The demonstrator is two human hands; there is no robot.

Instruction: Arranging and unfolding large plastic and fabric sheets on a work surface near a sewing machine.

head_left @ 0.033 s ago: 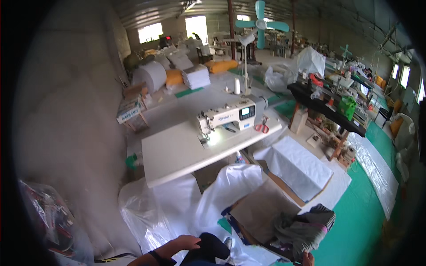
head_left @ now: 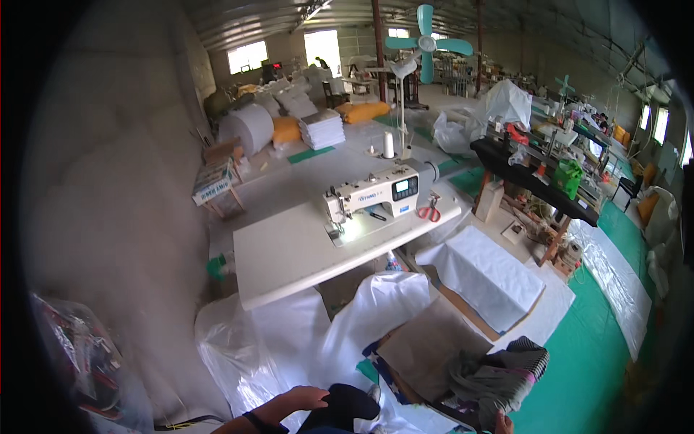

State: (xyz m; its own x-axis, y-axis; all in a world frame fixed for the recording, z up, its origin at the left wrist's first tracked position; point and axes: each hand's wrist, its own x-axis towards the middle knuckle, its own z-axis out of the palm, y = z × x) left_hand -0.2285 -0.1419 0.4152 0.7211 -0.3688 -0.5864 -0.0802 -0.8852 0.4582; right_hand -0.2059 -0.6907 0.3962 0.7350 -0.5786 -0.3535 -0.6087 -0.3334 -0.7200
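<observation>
Below, left hand (head_left: 300, 399) touches a black (rounded) bundle (head_left: 347, 405).

White sewing machine (head_left: 372, 195) seen on pale cream surface (head_left: 289, 253); red-handled scissors (head_left: 430, 212); teal fan (head_left: 426, 43); green floor mat (head_left: 593, 362); black cloth (head_left: 347, 405) under left hand (head_left: 303, 398).

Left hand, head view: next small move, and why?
Probably close the fingers on the black cloth: the left hand lies open against its edge, not gripping it. The right hand barely shows at the lower rim, under the grey bundle of cloth.
</observation>
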